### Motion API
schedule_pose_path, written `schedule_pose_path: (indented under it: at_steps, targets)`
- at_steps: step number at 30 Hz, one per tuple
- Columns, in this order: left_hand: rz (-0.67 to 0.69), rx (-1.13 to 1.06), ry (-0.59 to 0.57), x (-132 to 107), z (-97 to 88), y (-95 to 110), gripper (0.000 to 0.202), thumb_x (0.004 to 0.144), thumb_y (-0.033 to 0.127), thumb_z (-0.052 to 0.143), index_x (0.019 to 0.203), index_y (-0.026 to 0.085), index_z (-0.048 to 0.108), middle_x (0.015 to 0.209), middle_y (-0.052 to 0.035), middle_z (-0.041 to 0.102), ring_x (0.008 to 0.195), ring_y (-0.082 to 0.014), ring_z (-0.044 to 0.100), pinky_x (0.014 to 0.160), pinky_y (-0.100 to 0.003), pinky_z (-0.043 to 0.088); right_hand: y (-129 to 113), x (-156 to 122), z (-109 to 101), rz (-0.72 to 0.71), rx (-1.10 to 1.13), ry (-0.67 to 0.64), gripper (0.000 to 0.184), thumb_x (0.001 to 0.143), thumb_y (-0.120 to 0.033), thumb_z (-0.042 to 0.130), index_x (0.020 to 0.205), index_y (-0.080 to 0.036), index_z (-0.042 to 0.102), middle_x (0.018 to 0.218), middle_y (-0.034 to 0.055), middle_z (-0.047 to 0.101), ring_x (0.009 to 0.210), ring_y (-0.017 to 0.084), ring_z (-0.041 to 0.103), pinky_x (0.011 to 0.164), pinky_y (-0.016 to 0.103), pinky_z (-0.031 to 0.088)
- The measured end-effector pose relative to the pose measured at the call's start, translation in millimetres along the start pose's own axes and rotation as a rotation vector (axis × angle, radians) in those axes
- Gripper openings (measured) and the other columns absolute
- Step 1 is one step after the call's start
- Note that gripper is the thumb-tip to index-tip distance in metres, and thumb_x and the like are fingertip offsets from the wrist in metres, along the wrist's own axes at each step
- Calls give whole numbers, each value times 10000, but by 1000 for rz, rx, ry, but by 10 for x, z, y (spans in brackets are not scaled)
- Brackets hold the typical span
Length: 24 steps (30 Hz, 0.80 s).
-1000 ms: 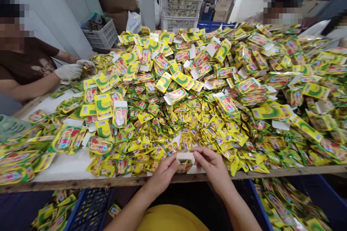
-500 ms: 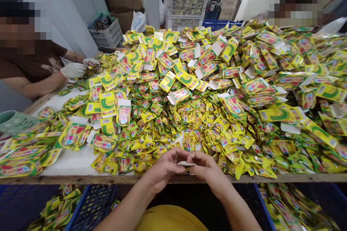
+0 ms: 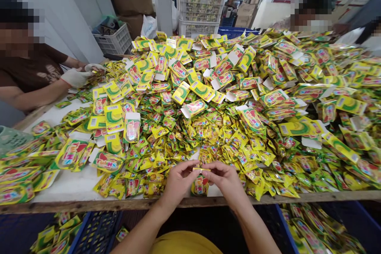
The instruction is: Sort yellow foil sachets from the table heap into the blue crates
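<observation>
My left hand [image 3: 179,179] and my right hand [image 3: 222,177] meet near the table's front edge, thumbs and fingertips closed on the upper end of a small candy box [image 3: 200,186]. Its printed yellow, green and red face hangs below the thumbs; part of the top end is hidden by my fingers. Just beyond my hands lies a heap of small yellow-green candy packets [image 3: 229,147]. Flat printed boxes with white flaps, such as one box [image 3: 194,108], are scattered over the heap.
A green cup [image 3: 13,139] stands at the left edge. Across the left corner a person's gloved hand [image 3: 76,78] handles packets. Another person sits at the far right. Blue crates [image 3: 287,230] with packs stand below the wooden table edge [image 3: 143,203]. Stacked crates [image 3: 204,4] rise behind.
The box in my hands has been turned: its pale edge showed before, and its printed face shows now. My whole view has shifted slightly.
</observation>
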<state>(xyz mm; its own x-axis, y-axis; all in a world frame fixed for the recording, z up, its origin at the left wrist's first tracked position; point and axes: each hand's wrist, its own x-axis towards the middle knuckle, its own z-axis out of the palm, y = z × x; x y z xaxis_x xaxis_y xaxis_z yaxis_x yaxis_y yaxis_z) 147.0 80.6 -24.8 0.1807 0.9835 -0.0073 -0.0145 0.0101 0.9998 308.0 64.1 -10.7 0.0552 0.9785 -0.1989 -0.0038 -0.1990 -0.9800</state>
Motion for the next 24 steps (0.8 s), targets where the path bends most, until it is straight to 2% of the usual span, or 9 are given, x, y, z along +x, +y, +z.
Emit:
schedule_pose_path:
  at_steps: [4,8,12,15,17,19,21,23,24]
  targets:
    - [225,118,-43,24,-28,2,123,795,259,683,860,213,776,832,-71,745,784,-190,678,741,-292,544,32,-4,-36,-101,-16,7,201,637,-384,804,764,-230,778,754,40,640,636,152,598,504,260,532]
    - [380,194,-94,-57,-115,-76,186,788,224,704,964,251,757,955,-75,746,869,-192,694,807,-298,550,124,-112,-31,-303,-126,15,113,709,-300,772,817,-270,780,818,53,658,787,194,633,661,314,551]
    - [471,293,-181,-167,-170,-153,305,808,181,678,1101,262,701,1115,-98,697,1000,-199,664,905,-317,520,219,-297,-37,-491,-284,51,155,825,-221,655,935,-267,755,946,75,647,872,197,627,745,336,530]
    - [463,360,-284,-207,-154,-156,333,873,164,581,1189,248,646,1086,-112,674,998,-187,634,905,-318,504,102,-229,-162,-492,-391,-76,143,856,-225,612,902,-245,746,994,78,651,908,202,627,775,341,524]
    - [436,439,-341,-205,-135,-138,365,906,176,514,1254,249,600,1016,-113,644,944,-183,611,852,-304,506,-87,39,-276,-496,-513,-104,154,860,-213,591,816,-231,737,955,66,668,905,206,629,788,344,517]
    - [423,514,-365,-190,-119,-121,380,922,195,472,1280,262,581,945,-99,596,884,-179,584,802,-291,503,-303,471,-364,-600,-721,69,216,845,-126,535,909,-220,719,957,68,675,948,218,608,867,380,480]
    - [419,537,-366,-175,-100,-116,366,923,217,470,1262,267,599,894,-85,562,848,-177,568,777,-280,499,-485,959,-399,-609,-1003,171,384,754,-15,514,1038,-201,693,1106,98,636,1071,247,546,924,391,438]
    - [407,512,-364,-172,-77,-117,352,920,230,482,1243,267,616,884,-83,567,850,-179,572,782,-276,497,-606,1370,-395,-604,-1054,188,439,681,15,549,1043,-181,703,1101,120,632,1069,273,525,907,382,426]
    - [398,490,-376,-177,-72,-114,357,920,230,484,1251,273,608,913,-87,587,877,-184,581,808,-282,495,-644,1516,-390,-603,-1070,193,410,680,6,559,1006,-184,720,1058,120,643,1044,274,528,877,370,430]
